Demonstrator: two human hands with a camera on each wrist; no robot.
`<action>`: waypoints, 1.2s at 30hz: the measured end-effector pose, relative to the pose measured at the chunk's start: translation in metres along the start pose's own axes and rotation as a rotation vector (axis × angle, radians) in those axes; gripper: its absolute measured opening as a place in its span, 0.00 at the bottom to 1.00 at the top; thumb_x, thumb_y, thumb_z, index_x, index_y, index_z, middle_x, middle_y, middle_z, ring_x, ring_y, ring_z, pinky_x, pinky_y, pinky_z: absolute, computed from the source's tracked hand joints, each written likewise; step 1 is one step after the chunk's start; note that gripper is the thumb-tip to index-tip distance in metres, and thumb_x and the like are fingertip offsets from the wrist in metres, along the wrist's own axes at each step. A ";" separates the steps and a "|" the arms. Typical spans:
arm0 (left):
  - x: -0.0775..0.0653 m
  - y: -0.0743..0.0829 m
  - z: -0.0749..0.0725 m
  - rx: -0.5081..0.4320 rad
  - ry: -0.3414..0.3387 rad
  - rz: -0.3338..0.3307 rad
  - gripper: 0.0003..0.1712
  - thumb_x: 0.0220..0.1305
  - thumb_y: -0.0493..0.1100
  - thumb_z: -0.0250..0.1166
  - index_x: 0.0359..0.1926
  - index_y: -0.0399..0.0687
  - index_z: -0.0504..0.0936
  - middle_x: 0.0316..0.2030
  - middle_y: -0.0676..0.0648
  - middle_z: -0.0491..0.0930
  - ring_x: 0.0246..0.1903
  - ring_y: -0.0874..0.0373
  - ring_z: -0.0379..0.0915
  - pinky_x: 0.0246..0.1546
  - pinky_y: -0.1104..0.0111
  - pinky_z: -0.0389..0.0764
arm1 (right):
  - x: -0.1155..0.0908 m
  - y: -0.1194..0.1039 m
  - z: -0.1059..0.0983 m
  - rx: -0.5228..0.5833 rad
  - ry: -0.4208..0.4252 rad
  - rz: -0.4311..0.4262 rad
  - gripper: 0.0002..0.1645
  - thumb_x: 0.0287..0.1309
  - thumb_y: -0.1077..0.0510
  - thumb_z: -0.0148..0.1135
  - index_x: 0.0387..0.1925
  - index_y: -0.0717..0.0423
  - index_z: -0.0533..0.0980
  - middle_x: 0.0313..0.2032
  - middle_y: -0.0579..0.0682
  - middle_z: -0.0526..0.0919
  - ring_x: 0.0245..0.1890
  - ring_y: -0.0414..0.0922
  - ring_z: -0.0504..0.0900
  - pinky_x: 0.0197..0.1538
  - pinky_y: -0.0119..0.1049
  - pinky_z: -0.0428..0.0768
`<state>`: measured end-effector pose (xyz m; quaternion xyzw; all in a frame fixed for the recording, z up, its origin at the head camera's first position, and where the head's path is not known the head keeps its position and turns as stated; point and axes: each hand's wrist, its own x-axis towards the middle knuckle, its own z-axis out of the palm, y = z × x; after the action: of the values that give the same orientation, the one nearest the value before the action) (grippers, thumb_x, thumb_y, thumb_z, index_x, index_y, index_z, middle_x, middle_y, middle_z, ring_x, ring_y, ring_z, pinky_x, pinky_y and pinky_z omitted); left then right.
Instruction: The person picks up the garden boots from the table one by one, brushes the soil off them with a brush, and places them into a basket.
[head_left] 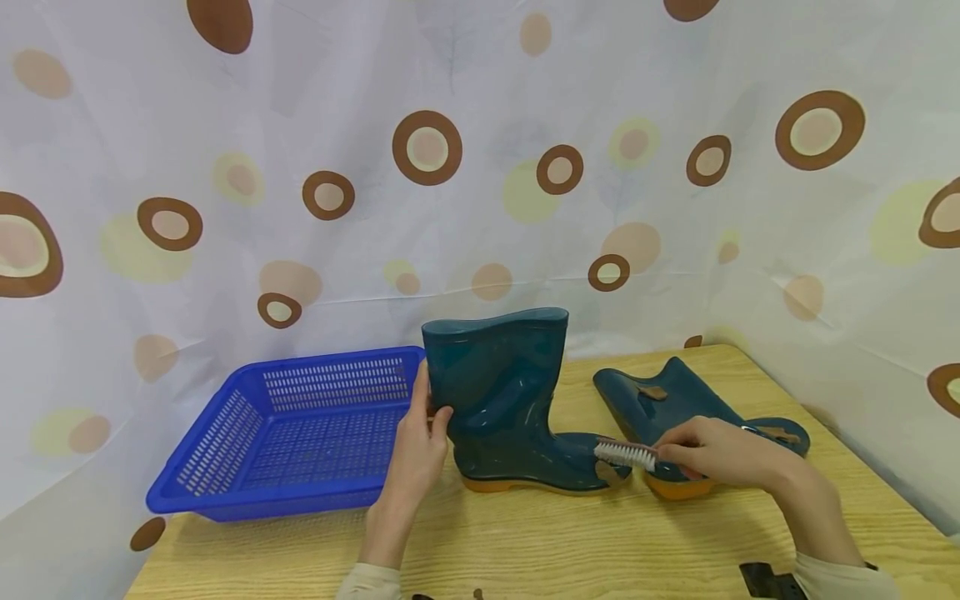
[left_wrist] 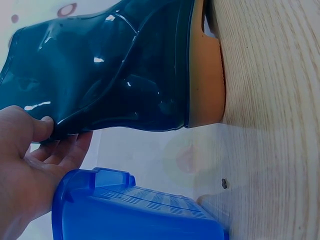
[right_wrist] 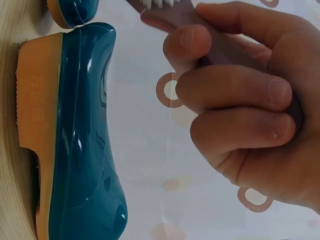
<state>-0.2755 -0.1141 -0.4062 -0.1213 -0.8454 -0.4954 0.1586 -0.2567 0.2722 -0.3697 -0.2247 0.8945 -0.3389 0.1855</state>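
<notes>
Wooden desk (head_left: 525,533) carries everything; blue plastic basket (head_left: 300,502) on its left side, nothing seen inside; upright boot (head_left: 498,392), dark green, stands mid-desk just right of the basket, toe pointing right; second boot (head_left: 701,398) sits low to the right of that toe, shaft stretched back toward the wall, can't tell if it's fully on its side.

Handling, my judgement: upright boot looks like glossy rubber or PVC, moderate weight, most of it likely low in the orange sole (left_wrist: 206,87); shaft probably soft, likely to dent or fold under a hard squeeze; foot and sole stiffer; shiny surface could slip if wet; not fragile; best hold is the back of the shaft or around the ankle, with toe left free.

Left hand (head_left: 420,446) holds the back of the shaft, thumb on the near face, fingers wrapped behind, narrow grip; right hand (head_left: 708,452) has its fingers curled firmly round the handle of the brush (head_left: 626,455), nothing else in it; brush looks light and rigid, handle is the place to grip; white bristles are at the toe, contact or tiny gap, can't tell; brown patch (head_left: 612,473), dirt-like, is on the toe just below them; smaller brown mark (head_left: 652,392) on the second boot's shaft.
</notes>
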 end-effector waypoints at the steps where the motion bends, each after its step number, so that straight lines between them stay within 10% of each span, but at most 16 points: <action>1: 0.000 0.000 0.000 -0.001 -0.001 -0.003 0.46 0.75 0.34 0.52 0.78 0.76 0.38 0.64 0.39 0.74 0.51 0.47 0.78 0.55 0.50 0.81 | 0.000 0.000 0.000 0.003 -0.007 -0.012 0.20 0.75 0.51 0.50 0.51 0.60 0.81 0.16 0.42 0.66 0.13 0.36 0.57 0.21 0.35 0.65; 11: 0.000 0.000 0.000 -0.001 -0.002 -0.009 0.46 0.75 0.35 0.52 0.78 0.75 0.39 0.64 0.39 0.74 0.51 0.47 0.78 0.54 0.50 0.82 | 0.000 -0.003 -0.001 -0.136 0.170 0.020 0.24 0.74 0.46 0.50 0.60 0.57 0.77 0.52 0.53 0.84 0.36 0.40 0.81 0.35 0.36 0.79; 20: 0.000 -0.001 0.000 -0.002 -0.001 -0.005 0.46 0.75 0.35 0.52 0.78 0.75 0.39 0.64 0.39 0.74 0.52 0.47 0.78 0.54 0.50 0.81 | 0.008 -0.001 0.005 -0.233 0.177 0.061 0.22 0.73 0.48 0.52 0.56 0.58 0.79 0.48 0.50 0.85 0.38 0.41 0.81 0.38 0.38 0.79; 36: 0.000 0.000 0.000 -0.006 0.000 0.002 0.45 0.75 0.34 0.52 0.78 0.74 0.39 0.65 0.38 0.73 0.52 0.46 0.78 0.54 0.51 0.82 | 0.003 -0.005 0.003 -0.075 0.078 -0.024 0.24 0.74 0.47 0.50 0.58 0.58 0.78 0.22 0.45 0.73 0.20 0.38 0.69 0.23 0.34 0.68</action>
<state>-0.2754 -0.1141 -0.4058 -0.1227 -0.8438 -0.4977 0.1586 -0.2564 0.2656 -0.3693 -0.2286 0.9104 -0.3160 0.1380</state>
